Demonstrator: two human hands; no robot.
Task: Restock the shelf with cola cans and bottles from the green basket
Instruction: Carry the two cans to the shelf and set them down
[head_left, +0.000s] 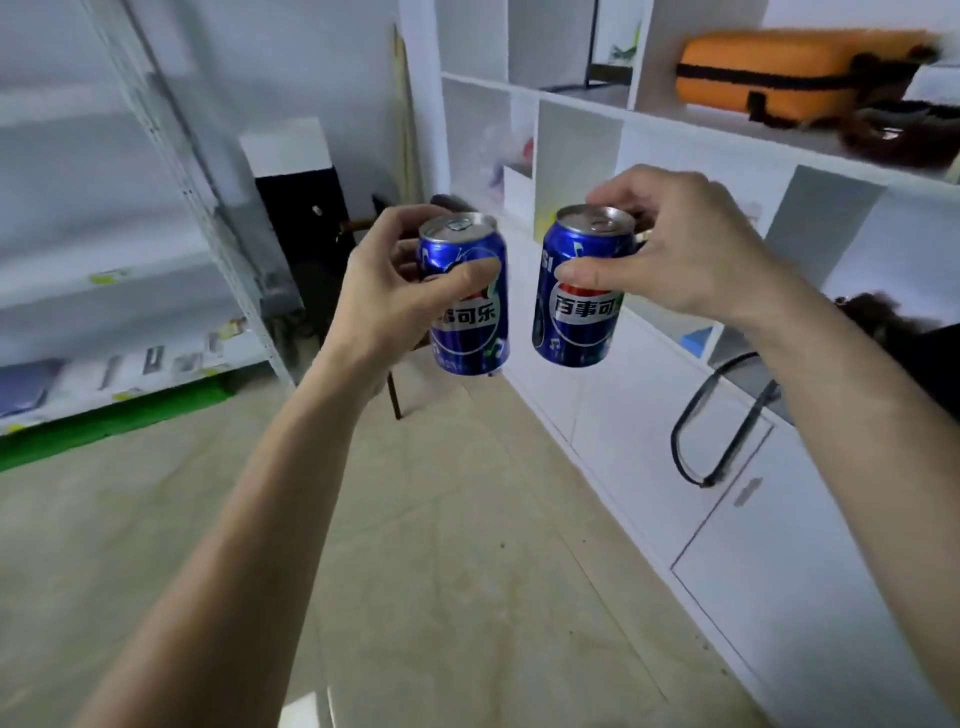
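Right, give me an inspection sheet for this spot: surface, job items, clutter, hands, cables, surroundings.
Surface: beige tiled floor; no worktop seen.
Job's things: two blue metal cola cans, left can and right can, upright, held apart in the air; green basket not in view.
Clutter: orange hard case on the white cubby shelf.
Grippers: left hand grips the left can; right hand grips the right can.
Cables: black looped cord against the white cabinet.
Surroundings: metal rack at left, blurred.
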